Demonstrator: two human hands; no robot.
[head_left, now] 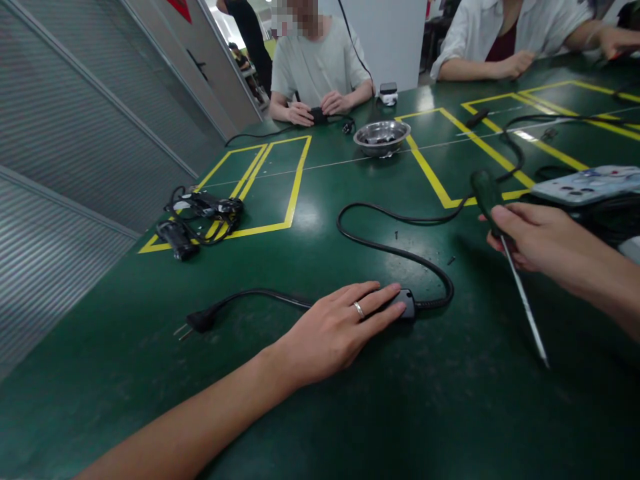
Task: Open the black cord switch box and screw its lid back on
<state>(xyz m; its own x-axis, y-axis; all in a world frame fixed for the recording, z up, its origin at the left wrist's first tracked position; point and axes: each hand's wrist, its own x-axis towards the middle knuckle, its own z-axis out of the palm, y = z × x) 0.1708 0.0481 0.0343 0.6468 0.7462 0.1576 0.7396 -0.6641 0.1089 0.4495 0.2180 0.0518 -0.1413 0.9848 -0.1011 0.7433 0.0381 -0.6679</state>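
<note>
My left hand [333, 327], a ring on one finger, lies over a small black adapter box [407, 305] on the table. Its fingers are stretched out across the top; the thumb and most of the box are hidden. From the box a black cord [400, 252] curls away to the right. Another cord runs left to a two-pin plug [200, 321]. At the right, my right hand [530, 237] is closed round a screwdriver [485, 193] by its green handle, the shaft slanting down toward me. Small dark screws [451, 260] lie between the hands.
A metal bowl [383, 138] stands farther back. Bundled black cables [205, 213] lie at the left, inside yellow tape. A patterned phone-like slab [590, 185] rests on cables at the right. Opposite, a person [315, 67] handles a black box; another person [505, 47] sits right.
</note>
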